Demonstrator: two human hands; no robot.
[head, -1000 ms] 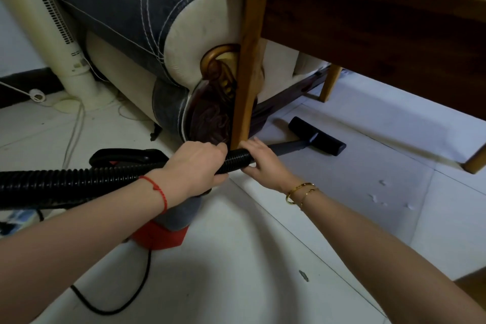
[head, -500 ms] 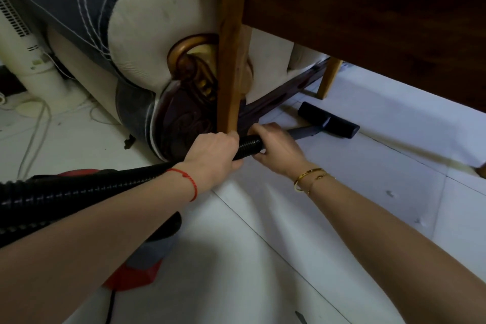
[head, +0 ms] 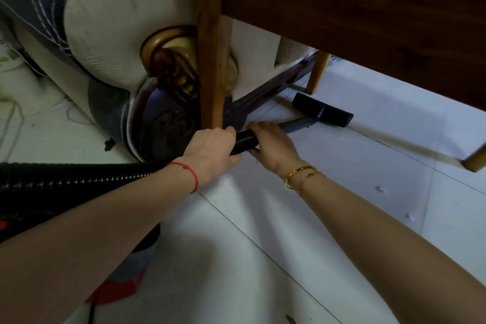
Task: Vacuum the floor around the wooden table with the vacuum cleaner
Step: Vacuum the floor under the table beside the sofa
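Both hands are on the black ribbed hose, side by side. The left hand has its fingers curled round the hose, and a red string sits on that wrist. The right hand grips the place where the hose meets the grey tube; its wrist carries gold bracelets. A short piece of hose shows between the two hands.

From the right hand the tube runs toward 2 o'clock to the black nozzle, which lies flat on the pale tiled floor under the wooden table. The near table leg stands at 12 o'clock from the left hand, just above it. A far leg is at 12 o'clock from the nozzle, close behind it.

The sofa arm, with its gold ornament, is at 11 o'clock, behind the near leg. The vacuum body, grey and red, shows at 7 o'clock under the left forearm. Small white scraps lie on the floor at 3 o'clock.
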